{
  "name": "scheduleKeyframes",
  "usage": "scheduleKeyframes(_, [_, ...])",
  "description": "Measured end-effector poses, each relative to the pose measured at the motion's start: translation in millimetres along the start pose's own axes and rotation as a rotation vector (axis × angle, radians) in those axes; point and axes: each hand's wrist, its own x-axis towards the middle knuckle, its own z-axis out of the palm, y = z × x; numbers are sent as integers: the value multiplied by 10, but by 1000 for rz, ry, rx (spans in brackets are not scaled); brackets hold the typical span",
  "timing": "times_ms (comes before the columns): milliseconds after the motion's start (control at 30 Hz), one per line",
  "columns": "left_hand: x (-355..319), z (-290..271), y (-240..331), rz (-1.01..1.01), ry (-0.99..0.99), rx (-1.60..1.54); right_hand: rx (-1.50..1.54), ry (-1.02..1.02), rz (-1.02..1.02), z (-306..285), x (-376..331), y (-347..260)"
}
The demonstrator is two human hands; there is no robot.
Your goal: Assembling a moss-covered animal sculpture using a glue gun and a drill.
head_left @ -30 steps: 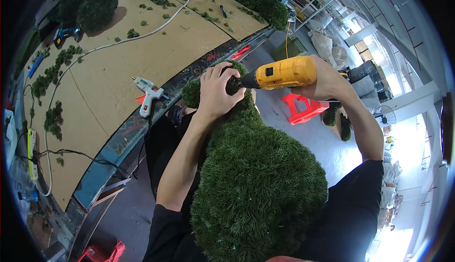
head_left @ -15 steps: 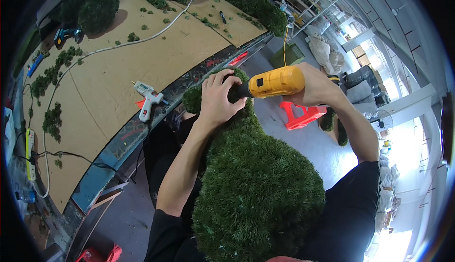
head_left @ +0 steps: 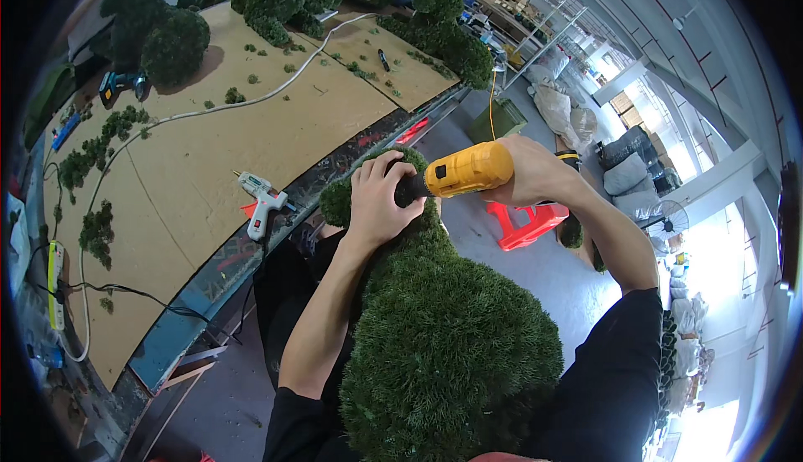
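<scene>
A large rounded artificial topiary of dense green foliage stands against my lap, with a narrower leafy top reaching toward the table. My right hand grips a yellow power drill, held level and pointing left. Its black chuck meets the top of the foliage. Around that spot curls my left hand, thumb and forefinger on either side of the chuck and the other fingers on the greenery. Whatever is at the drill's tip is hidden by the left hand and foliage.
On the tan-topped table to the left lie a white glue gun, a blue cordless tool, a power strip, a pale cable and loose green sprigs. A red plastic stool stands on the floor to the right.
The whole view has shifted slightly, so the surroundings sit lower. My right hand and drill have come a little left, closer to my left hand, which keeps its hold.
</scene>
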Motion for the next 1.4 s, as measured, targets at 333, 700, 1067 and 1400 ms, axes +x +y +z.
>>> scheduleKeyframes(333, [-18,-40,1,33,57,-11,42,47,-64,-167,-193,-33])
scheduleKeyframes(700, [-74,-160,-21,-11,29,7,143,187,-3,-361,-354,42])
scheduleKeyframes(1067, [-87,-117,-48,-1,29,23,779,363,-1,164,932,328])
scheduleKeyframes(1400, [-143,-163,-87,-5,46,0,1466,395,-336,752,2917,-90])
